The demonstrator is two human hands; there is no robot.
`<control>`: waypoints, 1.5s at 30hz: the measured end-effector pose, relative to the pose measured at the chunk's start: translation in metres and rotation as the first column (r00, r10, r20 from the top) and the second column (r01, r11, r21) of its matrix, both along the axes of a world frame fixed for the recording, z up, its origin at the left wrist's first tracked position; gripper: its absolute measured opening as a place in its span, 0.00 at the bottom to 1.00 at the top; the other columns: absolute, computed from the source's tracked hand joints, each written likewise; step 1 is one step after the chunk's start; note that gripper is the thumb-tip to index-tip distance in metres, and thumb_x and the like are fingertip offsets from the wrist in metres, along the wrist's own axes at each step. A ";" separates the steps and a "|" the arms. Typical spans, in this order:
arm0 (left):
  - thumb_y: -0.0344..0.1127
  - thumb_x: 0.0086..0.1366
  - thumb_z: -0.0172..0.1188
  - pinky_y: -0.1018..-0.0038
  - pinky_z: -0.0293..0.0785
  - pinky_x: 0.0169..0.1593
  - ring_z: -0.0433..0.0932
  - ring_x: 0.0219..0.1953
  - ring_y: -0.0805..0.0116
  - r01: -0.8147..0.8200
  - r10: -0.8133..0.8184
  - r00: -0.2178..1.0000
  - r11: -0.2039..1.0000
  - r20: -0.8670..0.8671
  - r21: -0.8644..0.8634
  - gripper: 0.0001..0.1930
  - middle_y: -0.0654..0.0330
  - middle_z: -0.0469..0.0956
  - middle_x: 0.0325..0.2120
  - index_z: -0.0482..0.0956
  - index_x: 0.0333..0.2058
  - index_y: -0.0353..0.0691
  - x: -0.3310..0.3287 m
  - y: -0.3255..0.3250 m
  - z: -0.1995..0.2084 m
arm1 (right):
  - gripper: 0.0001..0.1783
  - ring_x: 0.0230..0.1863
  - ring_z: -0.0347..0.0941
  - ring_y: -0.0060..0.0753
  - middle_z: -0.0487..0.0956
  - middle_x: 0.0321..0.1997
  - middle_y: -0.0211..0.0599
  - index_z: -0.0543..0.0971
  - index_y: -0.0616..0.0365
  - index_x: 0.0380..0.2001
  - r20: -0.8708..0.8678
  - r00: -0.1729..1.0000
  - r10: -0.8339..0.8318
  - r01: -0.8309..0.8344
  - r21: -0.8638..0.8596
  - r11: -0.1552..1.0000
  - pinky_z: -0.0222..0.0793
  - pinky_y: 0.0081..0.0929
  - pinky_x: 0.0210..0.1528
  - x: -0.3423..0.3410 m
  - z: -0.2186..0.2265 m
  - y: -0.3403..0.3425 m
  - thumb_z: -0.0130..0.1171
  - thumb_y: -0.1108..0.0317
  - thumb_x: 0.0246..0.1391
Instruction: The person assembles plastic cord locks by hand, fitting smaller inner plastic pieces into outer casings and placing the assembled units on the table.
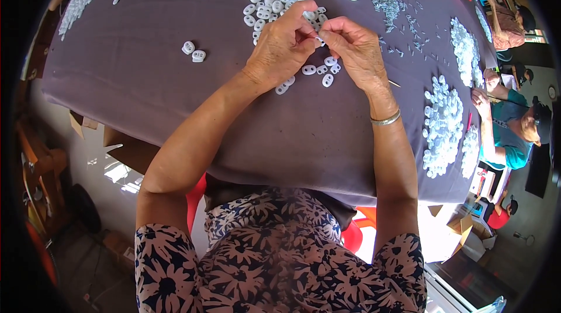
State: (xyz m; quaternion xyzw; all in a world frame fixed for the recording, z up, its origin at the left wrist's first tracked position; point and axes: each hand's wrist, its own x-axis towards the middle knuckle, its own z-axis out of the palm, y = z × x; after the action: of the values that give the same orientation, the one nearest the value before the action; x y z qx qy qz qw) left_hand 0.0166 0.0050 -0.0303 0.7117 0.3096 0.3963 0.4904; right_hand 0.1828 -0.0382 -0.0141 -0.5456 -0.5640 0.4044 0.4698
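Both hands meet at the near right edge of the pile (272, 6) of white two-holed parts. The left hand (281, 42) has its grip clamped on a small white piece (319, 39); the right hand (359, 51) brings thumb and finger together on it from the other side. The piece sits right at both grips, between the fingertips; they cover most of it, so I cannot tell its long axis.

The left hand is nearer the pile and hides some of it. The right is nearer the screws (387, 4), scattered right of the pile, with open tabletop (280, 149) between. Loose parts (308, 70) lie on the wearer's side of the pile, just below the hands. Two beads (193, 52) lie left of it, well apart. Far right of the pile is a pale heap (443, 129), a co-worker's hand (481, 102) beyond.
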 end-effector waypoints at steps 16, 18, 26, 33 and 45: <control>0.26 0.55 0.64 0.78 0.74 0.35 0.76 0.28 0.78 -0.162 0.164 0.983 0.986 -0.079 0.034 0.26 0.63 0.80 0.26 0.64 0.51 0.36 0.006 -0.002 0.000 | 0.04 0.23 0.66 0.10 0.76 0.22 0.23 0.79 0.62 0.29 0.298 0.938 -0.178 0.159 0.087 0.983 0.64 0.12 0.22 -0.011 -0.001 0.003 0.60 0.71 0.52; 0.25 0.54 0.64 0.79 0.74 0.35 0.76 0.27 0.78 -0.159 0.159 0.983 0.987 -0.089 0.006 0.27 0.63 0.80 0.25 0.63 0.51 0.36 0.005 -0.003 0.003 | 0.05 0.23 0.66 0.10 0.75 0.22 0.23 0.79 0.62 0.29 0.288 0.941 -0.179 0.163 0.080 0.983 0.64 0.12 0.22 -0.010 -0.002 0.003 0.60 0.71 0.52; 0.25 0.54 0.64 0.80 0.74 0.36 0.75 0.28 0.80 -0.153 0.153 0.986 0.988 -0.068 0.004 0.29 0.64 0.80 0.25 0.62 0.53 0.36 0.005 -0.002 0.003 | 0.05 0.21 0.64 0.09 0.74 0.21 0.22 0.79 0.61 0.30 0.267 0.947 -0.178 0.168 0.059 0.984 0.63 0.12 0.21 -0.010 0.002 0.001 0.59 0.70 0.53; 0.26 0.55 0.62 0.75 0.75 0.36 0.79 0.28 0.68 -0.091 0.093 0.994 0.995 -0.062 0.027 0.29 0.58 0.80 0.28 0.60 0.54 0.36 0.003 0.000 0.000 | 0.09 0.21 0.65 0.12 0.74 0.21 0.25 0.79 0.62 0.31 0.186 0.965 -0.184 0.197 -0.051 0.979 0.64 0.14 0.22 -0.013 0.014 0.000 0.56 0.67 0.55; 0.26 0.57 0.60 0.77 0.74 0.36 0.76 0.28 0.74 -0.104 0.103 0.994 0.994 0.030 0.037 0.21 0.62 0.80 0.27 0.68 0.49 0.41 -0.003 0.016 -0.003 | 0.05 0.23 0.64 0.11 0.76 0.24 0.24 0.80 0.59 0.32 0.114 0.969 -0.221 0.216 0.057 0.975 0.62 0.13 0.24 0.019 0.014 0.001 0.60 0.69 0.54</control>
State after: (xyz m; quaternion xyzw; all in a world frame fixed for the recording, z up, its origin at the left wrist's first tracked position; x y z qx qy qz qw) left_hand 0.0138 0.0212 -0.0335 0.6985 0.3315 0.4368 0.4599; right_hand 0.2017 -0.0377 -0.0002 -0.6172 -0.5363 0.3043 0.4886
